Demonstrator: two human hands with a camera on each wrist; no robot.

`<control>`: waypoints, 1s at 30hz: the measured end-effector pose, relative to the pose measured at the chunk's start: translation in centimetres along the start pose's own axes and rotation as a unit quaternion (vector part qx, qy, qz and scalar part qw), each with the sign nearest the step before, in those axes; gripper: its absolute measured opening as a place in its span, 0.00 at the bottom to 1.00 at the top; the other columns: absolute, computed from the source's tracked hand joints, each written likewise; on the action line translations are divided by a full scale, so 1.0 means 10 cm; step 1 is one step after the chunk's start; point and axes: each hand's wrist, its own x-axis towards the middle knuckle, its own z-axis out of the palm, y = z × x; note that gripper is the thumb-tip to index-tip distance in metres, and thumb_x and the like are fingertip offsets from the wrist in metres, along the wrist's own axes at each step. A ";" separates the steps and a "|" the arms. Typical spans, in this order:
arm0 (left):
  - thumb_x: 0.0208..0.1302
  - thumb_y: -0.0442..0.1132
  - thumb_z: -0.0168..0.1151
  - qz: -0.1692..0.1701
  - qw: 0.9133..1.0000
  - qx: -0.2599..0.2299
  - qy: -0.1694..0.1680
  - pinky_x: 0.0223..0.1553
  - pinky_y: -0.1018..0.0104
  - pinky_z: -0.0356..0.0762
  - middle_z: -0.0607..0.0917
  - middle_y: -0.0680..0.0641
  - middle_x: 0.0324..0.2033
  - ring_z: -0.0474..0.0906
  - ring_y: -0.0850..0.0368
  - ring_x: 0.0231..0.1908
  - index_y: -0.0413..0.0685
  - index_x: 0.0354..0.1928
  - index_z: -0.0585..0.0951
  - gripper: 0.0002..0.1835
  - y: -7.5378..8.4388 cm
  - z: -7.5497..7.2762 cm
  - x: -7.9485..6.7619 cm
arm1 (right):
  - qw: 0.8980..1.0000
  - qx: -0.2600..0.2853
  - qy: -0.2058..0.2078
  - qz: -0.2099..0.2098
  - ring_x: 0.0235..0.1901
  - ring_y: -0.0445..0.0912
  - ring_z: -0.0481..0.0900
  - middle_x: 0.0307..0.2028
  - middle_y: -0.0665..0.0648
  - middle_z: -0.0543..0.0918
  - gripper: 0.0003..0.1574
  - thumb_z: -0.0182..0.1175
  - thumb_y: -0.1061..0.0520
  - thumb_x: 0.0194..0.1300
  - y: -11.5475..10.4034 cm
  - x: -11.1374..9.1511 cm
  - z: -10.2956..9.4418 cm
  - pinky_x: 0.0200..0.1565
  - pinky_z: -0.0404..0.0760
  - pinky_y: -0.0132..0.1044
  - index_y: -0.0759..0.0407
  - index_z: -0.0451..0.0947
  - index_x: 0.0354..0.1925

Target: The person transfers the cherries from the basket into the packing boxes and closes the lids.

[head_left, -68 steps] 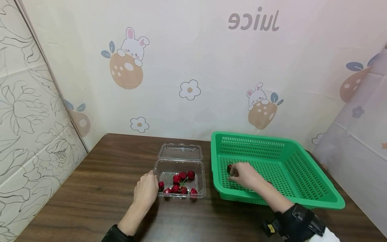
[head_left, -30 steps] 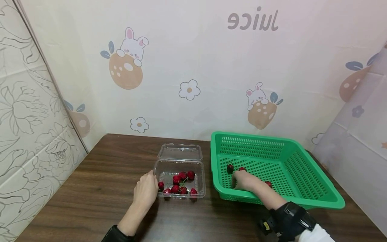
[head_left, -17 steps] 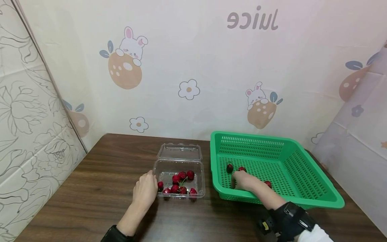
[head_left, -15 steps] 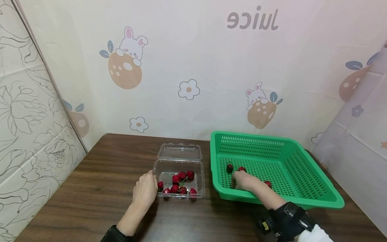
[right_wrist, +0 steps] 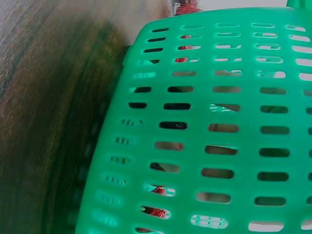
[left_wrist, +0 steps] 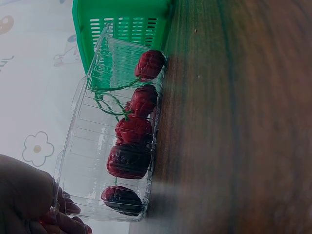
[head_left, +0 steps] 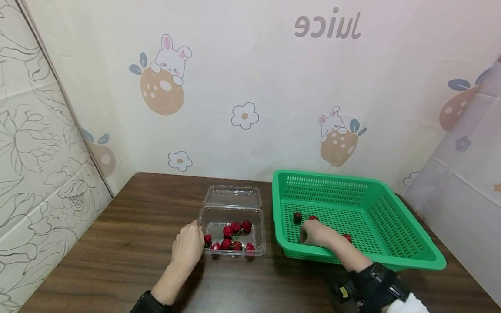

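Clear plastic forms the box (head_left: 263, 234) on your left, standing on the brown table (head_left: 148, 234) with its lid (head_left: 232, 198) folded back. Your left hand (head_left: 188, 247) grips its left side, fingers curled at the edge. Inside lies a loose group of cherries (head_left: 228, 231), mostly toward your side of the box, some of them with green stems (left_wrist: 109, 105) that cross one another. To the right stands the green basket (head_left: 328, 175), its walls and floor slotted. Your right hand (head_left: 318, 234) is down inside it, near the left end; its fingertips are hidden, so whether they grasp a cherry or are empty cannot be told.

Risks, in my judgement: too hard a squeeze by your left hand could bend the thin wall or tip the light box; the crossed stems could drag a second cherry along with one lifted; a round cherry, poorly pinched, could roll off across the basket floor.

Position of the fruit: the boxed cherries lie just right of your left hand, the nearest close by its fingers. In the basket, one cherry (head_left: 297, 218) sits just left of your right hand, another (head_left: 313, 218) directly beyond it, and a third (head_left: 347, 238) beside your right forearm.
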 end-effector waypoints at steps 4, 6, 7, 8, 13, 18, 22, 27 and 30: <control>0.59 0.32 0.52 -0.002 1.000 0.001 -0.002 0.18 0.49 0.70 0.80 0.36 0.28 0.77 0.37 0.25 0.30 0.37 0.76 0.10 0.00 0.01 0.00 | 1.000 -0.001 0.019 -0.012 0.16 0.40 0.59 0.14 0.48 0.68 0.12 0.59 0.68 0.52 -0.01 -0.01 0.00 0.22 0.61 0.34 0.57 0.73 0.17; 0.59 0.32 0.52 -0.002 1.000 0.001 -0.002 0.18 0.49 0.70 0.80 0.36 0.27 0.77 0.37 0.25 0.30 0.36 0.76 0.09 0.00 0.01 0.00 | 1.000 0.007 0.028 -0.007 0.17 0.40 0.63 0.16 0.48 0.70 0.10 0.60 0.67 0.52 -0.02 -0.02 -0.01 0.23 0.64 0.35 0.57 0.74 0.18; 0.59 0.32 0.52 -0.003 1.000 0.001 -0.002 0.18 0.49 0.70 0.80 0.36 0.27 0.77 0.37 0.25 0.30 0.36 0.76 0.09 0.00 0.01 0.00 | 0.999 0.010 0.032 -0.006 0.17 0.41 0.66 0.17 0.49 0.71 0.08 0.61 0.66 0.51 -0.02 -0.02 -0.01 0.23 0.66 0.35 0.57 0.74 0.20; 0.59 0.32 0.52 -0.003 1.000 0.001 -0.002 0.18 0.49 0.70 0.80 0.36 0.27 0.77 0.37 0.25 0.30 0.36 0.76 0.09 0.00 0.01 0.00 | 0.999 0.015 0.035 -0.002 0.18 0.41 0.66 0.18 0.49 0.72 0.08 0.61 0.65 0.51 -0.03 -0.03 -0.01 0.23 0.66 0.36 0.57 0.74 0.20; 0.59 0.32 0.52 -0.003 1.000 0.000 -0.002 0.18 0.49 0.70 0.80 0.36 0.28 0.77 0.37 0.25 0.30 0.36 0.76 0.09 0.00 0.01 0.00 | 0.998 0.035 0.056 0.008 0.19 0.42 0.68 0.19 0.50 0.72 0.08 0.64 0.62 0.50 -0.06 -0.04 -0.03 0.23 0.67 0.36 0.58 0.73 0.21; 0.59 0.32 0.52 -0.004 1.000 0.000 -0.002 0.19 0.49 0.70 0.80 0.36 0.29 0.77 0.36 0.26 0.30 0.37 0.76 0.10 0.01 0.00 0.00 | 0.995 0.049 0.079 0.020 0.20 0.42 0.69 0.20 0.50 0.73 0.08 0.65 0.60 0.49 -0.05 -0.03 -0.05 0.24 0.69 0.37 0.57 0.74 0.21; 0.59 0.32 0.52 -0.005 1.000 0.000 -0.002 0.18 0.49 0.70 0.80 0.36 0.29 0.77 0.36 0.26 0.30 0.37 0.76 0.10 0.01 0.00 0.00 | 0.994 0.057 0.094 0.015 0.21 0.42 0.70 0.20 0.50 0.74 0.07 0.64 0.61 0.50 -0.04 -0.02 -0.06 0.25 0.70 0.37 0.58 0.74 0.22; 0.59 0.32 0.52 -0.007 1.000 0.002 -0.005 0.19 0.49 0.71 0.80 0.35 0.31 0.77 0.36 0.27 0.29 0.39 0.76 0.11 0.01 -0.01 0.00 | 0.992 0.066 0.110 0.016 0.21 0.41 0.71 0.20 0.50 0.74 0.07 0.64 0.60 0.50 -0.03 -0.01 -0.08 0.25 0.70 0.37 0.58 0.74 0.22; 0.59 0.32 0.51 -0.009 1.000 0.003 -0.006 0.20 0.49 0.71 0.80 0.35 0.31 0.77 0.36 0.27 0.29 0.40 0.76 0.12 0.01 0.00 0.00 | 0.990 0.070 0.123 0.020 0.21 0.41 0.71 0.20 0.50 0.74 0.07 0.64 0.60 0.50 -0.03 0.00 -0.09 0.26 0.70 0.37 0.59 0.75 0.23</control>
